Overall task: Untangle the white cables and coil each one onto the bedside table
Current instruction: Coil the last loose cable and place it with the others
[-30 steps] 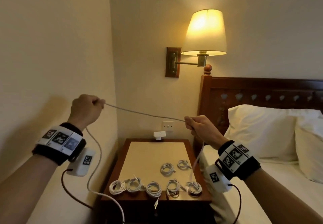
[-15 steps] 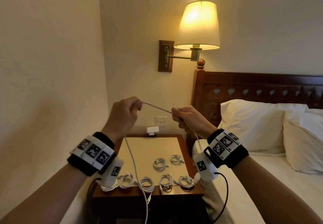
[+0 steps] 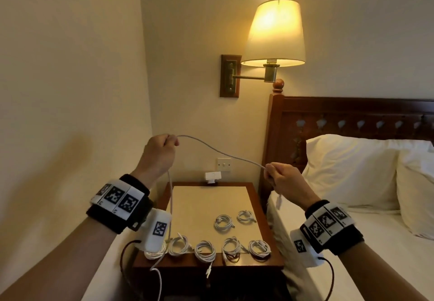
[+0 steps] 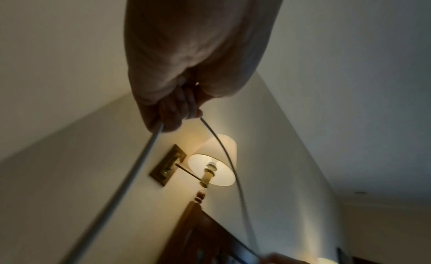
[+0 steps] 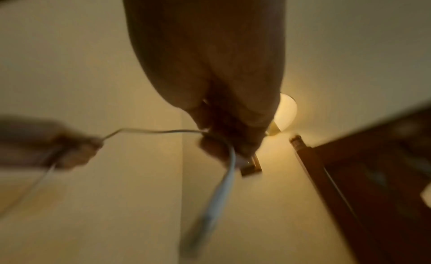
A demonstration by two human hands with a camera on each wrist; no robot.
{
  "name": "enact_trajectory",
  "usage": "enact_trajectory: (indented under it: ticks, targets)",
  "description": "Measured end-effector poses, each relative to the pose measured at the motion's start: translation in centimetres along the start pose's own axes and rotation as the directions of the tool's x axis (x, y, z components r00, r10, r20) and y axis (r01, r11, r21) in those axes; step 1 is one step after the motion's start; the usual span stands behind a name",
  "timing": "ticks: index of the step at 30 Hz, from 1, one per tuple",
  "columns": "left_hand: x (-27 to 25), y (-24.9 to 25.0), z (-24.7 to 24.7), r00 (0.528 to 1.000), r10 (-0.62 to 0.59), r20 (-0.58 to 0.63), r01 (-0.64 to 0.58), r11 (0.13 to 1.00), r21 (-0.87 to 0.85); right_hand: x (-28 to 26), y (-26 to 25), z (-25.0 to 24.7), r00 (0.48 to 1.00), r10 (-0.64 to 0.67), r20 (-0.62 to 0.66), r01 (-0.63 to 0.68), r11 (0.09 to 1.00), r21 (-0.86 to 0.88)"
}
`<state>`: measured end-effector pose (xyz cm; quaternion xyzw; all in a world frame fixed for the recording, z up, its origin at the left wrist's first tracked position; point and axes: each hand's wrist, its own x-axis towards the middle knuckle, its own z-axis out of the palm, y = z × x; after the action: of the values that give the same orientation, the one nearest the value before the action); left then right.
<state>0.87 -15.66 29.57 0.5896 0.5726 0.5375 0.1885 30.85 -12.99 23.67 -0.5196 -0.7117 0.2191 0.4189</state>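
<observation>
A white cable (image 3: 218,151) arcs slack between my two raised hands above the bedside table (image 3: 199,202). My left hand (image 3: 162,150) grips it in a fist, and its long tail hangs down past the table's front left edge. My right hand (image 3: 280,178) pinches the other end, a short tail with a plug dangling below. The left wrist view shows the cable (image 4: 149,148) leaving my curled fingers (image 4: 177,109). In the blurred right wrist view the cable (image 5: 229,168) curves out from under my right hand (image 5: 217,139). Several coiled white cables (image 3: 205,250) lie in rows on the table.
A lit wall lamp (image 3: 274,33) hangs above the table. A bed with white pillows (image 3: 352,169) and a dark wooden headboard (image 3: 352,117) stands to the right. A wall (image 3: 70,89) closes the left side. A small white device (image 3: 212,176) sits at the table's back edge.
My hands came close together half a second ago and have now spread apart again. The right hand has dropped lower, and the cable between them hangs slack in an arc.
</observation>
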Motion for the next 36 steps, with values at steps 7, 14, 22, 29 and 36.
enact_trajectory:
  ticks: [7, 14, 22, 29, 36]
  targets:
    - [-1.0, 5.2, 4.6, 0.917, -0.141, 0.374, 0.346, 0.75, -0.564, -3.2, -7.1, 8.3, 0.996, -0.089, 0.006, 0.083, 0.944, 0.318]
    - [2.2, 1.2, -0.2, 0.966, -0.213, -0.149, 0.161, 0.94, -0.3, -5.6, -8.1, 8.7, 0.864, -0.087, 0.497, -0.298, 0.706, 0.642]
    - [2.0, -4.3, -8.3, 0.947, -0.302, -0.114, 0.322, 0.898, 0.3, -5.2, -5.0, 2.2, 0.909, -0.003, 0.418, -0.22, 0.847, 0.483]
    - [-2.8, 1.8, -3.0, 0.947, 0.295, 0.127, -0.321, 0.844, 0.43, -2.2, -10.9, 3.8, 0.911, -0.139, 0.389, -0.046, 0.902, 0.429]
    - [-4.1, 2.7, -0.9, 0.856, 0.47, 0.217, -0.509, 0.839, 0.191, -0.5, -12.1, 4.3, 0.916, -0.147, 0.373, -0.052, 0.879, 0.475]
